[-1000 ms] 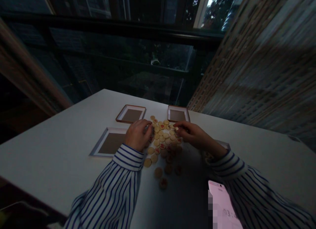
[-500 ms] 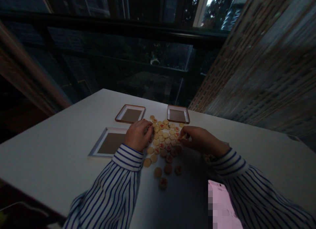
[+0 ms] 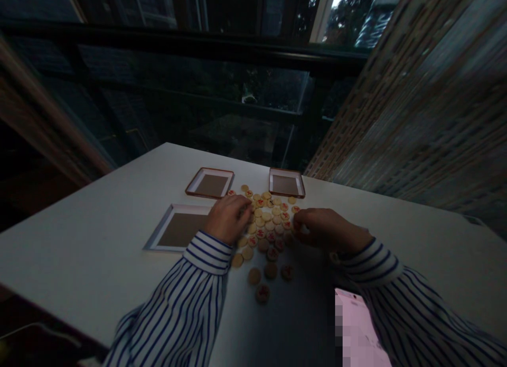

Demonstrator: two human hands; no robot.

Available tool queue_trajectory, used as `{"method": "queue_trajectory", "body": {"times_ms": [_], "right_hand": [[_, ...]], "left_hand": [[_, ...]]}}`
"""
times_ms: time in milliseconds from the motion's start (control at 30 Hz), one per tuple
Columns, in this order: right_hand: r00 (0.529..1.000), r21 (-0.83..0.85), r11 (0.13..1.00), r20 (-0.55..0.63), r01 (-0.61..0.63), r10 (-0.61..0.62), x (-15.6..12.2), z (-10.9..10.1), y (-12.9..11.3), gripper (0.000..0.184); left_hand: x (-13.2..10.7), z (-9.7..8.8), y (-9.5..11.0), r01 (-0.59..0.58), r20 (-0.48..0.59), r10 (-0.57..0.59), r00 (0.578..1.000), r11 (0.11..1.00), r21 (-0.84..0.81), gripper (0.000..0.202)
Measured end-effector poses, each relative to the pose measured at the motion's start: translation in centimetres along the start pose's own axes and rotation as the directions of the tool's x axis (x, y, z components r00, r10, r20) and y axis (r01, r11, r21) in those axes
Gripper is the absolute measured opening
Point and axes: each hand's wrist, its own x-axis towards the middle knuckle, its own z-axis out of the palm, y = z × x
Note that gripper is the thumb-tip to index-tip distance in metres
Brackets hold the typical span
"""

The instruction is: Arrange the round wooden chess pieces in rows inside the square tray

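Note:
Several round cream game discs [image 3: 268, 222] with red marks lie in a loose heap in the middle of the white table [image 3: 99, 235]. My left hand [image 3: 228, 219] rests on the heap's left side, fingers curled over some discs. My right hand [image 3: 325, 228] sits at the heap's right edge, fingers curled and pinched at a disc. Both arms wear blue-and-white striped sleeves. What lies under each palm is hidden.
Three shallow square trays with brown insides stand round the heap: a white-rimmed one [image 3: 179, 232] at the left, and two brown-rimmed ones at the back left [image 3: 209, 182] and back right [image 3: 285, 183]. A lit phone [image 3: 356, 330] lies near my right sleeve. Dark windows stand beyond the table.
My right hand has drawn back and to the right, from the heap's far middle to its right edge. My left hand has shifted slightly rightward over the discs.

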Motion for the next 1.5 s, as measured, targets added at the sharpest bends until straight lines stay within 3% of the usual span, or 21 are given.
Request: {"method": "queue_trajectory", "body": {"times_ms": [300, 467, 667, 933, 1100, 1200, 1300, 1433, 1500], "right_hand": [[0.999, -0.025, 0.999, 0.041, 0.025, -0.024, 0.2, 0.4, -0.5, 0.021], [0.999, -0.063, 0.997, -0.036, 0.035, -0.037, 0.0, 0.4, -0.4, 0.02], [0.987, -0.126, 0.991, -0.161, -0.035, 0.014, 0.5, 0.5, -1.1, 0.018], [0.976, -0.097, 0.992, -0.21, -0.083, 0.061, 0.8, 0.7, -1.8, 0.02], [0.95, -0.083, 0.99, -0.301, -0.115, 0.086, 1.0, 1.1, -1.8, 0.022], [0.938, -0.063, 0.992, -0.337, -0.111, 0.083, 1.0, 1.2, -1.8, 0.022], [0.925, -0.055, 0.994, -0.374, -0.095, 0.068, 1.1, 1.3, -1.8, 0.022], [0.9, -0.048, 0.997, -0.435, -0.065, 0.037, 1.1, 1.3, -1.7, 0.022], [0.886, -0.039, 0.998, -0.462, -0.053, 0.029, 1.1, 1.4, -1.7, 0.022]], "left_hand": [[0.2, 1.9, 1.3, -0.131, 0.202, 0.129, 0.971, 0.991, -0.003, 0.025], [0.4, 2.3, 2.0, -0.186, 0.211, 0.175, 0.962, 0.982, 0.035, 0.026], [0.5, 2.5, 2.0, -0.229, 0.275, 0.204, 0.94, 0.971, 0.063, 0.023], [0.6, 2.5, 2.0, -0.201, 0.249, 0.193, 0.949, 0.98, 0.005, 0.023], [0.6, 2.2, 1.8, -0.049, 0.114, 0.08, 0.99, 0.966, -0.255, 0.026], [0.9, 1.9, 1.8, 0.179, 0.09, -0.154, 0.984, 0.835, -0.52, 0.028], [1.3, 1.6, 2.0, 0.36, 0.178, -0.34, 0.923, 0.604, -0.711, 0.032], [1.4, 1.4, 2.0, 0.478, 0.339, -0.414, 0.845, 0.298, -0.827, 0.034], [1.3, 1.3, 2.0, 0.51, 0.391, -0.429, 0.814, 0.206, -0.835, 0.033]]}}
